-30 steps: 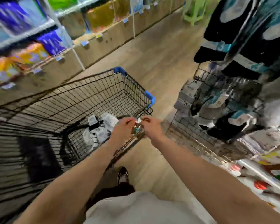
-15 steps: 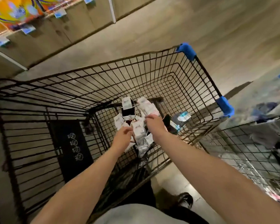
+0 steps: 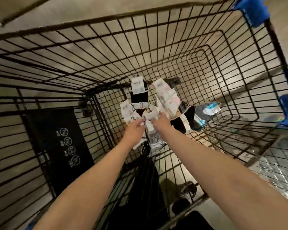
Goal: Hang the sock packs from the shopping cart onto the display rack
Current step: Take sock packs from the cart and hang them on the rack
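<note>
The sock packs (image 3: 165, 95) lie heaped on the floor of the cart (image 3: 156, 39), and both hands are down among them now. A second ago they were up at the cart's rim! The left hand (image 3: 135, 130) and right hand (image 3: 161, 123) both pinch one white pack (image 3: 150, 116) in the middle of the pile. Looks like the next pick is starting, with several packs left in the cart.
</note>
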`<state>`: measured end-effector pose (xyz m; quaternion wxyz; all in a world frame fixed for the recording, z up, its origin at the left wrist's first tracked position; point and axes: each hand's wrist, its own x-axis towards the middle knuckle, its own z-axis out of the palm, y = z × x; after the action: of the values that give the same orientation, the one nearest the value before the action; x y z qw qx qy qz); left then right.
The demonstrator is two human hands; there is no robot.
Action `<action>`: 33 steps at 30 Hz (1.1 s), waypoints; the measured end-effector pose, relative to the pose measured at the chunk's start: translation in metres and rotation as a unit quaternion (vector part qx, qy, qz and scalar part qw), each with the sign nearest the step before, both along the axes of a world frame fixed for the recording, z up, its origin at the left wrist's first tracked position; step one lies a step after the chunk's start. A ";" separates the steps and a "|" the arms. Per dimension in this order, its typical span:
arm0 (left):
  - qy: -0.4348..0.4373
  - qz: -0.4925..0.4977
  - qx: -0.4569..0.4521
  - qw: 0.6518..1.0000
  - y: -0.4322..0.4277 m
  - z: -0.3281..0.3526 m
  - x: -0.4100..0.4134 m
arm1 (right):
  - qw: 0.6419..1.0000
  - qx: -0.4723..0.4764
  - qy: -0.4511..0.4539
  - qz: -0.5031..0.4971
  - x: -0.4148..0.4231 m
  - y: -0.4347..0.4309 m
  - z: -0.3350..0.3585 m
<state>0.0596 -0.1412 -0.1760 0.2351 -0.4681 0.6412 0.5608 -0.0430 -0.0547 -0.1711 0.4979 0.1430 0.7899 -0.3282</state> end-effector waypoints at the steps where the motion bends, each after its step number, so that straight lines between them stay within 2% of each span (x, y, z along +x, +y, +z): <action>1: 0.000 0.002 0.014 1.000 0.003 -0.008 -0.002 | 1.000 0.001 -0.002 0.020 0.000 0.000 -0.006; 4: 0.013 0.012 0.026 0.999 0.011 -0.014 -0.005 | 0.999 0.026 0.005 0.036 0.004 -0.001 -0.022; 8: 0.027 0.017 0.016 0.999 0.017 -0.012 -0.004 | 0.993 0.066 0.064 0.076 0.008 0.004 -0.034; 11: 0.032 0.042 0.009 0.999 0.018 -0.003 0.000 | 0.997 0.035 0.050 0.045 0.009 0.006 -0.025; 17: 0.066 0.170 -0.017 0.983 0.009 0.021 -0.003 | 0.982 -0.048 0.168 0.072 0.013 -0.006 -0.004; 21: 0.059 0.203 0.026 0.977 -0.006 0.027 -0.004 | 0.991 -0.089 0.103 -0.003 0.016 -0.011 0.011; 25: 0.062 0.207 -0.010 0.976 -0.013 0.026 0.002 | 0.986 -0.131 0.052 -0.089 0.010 -0.006 0.013; 27: 0.060 0.239 -0.030 0.969 -0.018 0.022 0.005 | 0.987 -0.097 0.062 -0.111 0.006 -0.003 0.004; 29: 0.047 0.262 -0.036 0.963 -0.020 0.018 0.005 | 0.991 -0.042 0.035 -0.120 0.004 -0.001 -0.011; 33: 0.028 0.218 -0.056 0.974 -0.018 0.005 0.004 | 0.986 -0.013 -0.038 -0.162 0.009 -0.009 -0.034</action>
<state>0.0640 -0.1597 -0.1710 0.0623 -0.5931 0.5605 0.5746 -0.0336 -0.0636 -0.2052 0.4697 0.2748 0.7324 -0.4092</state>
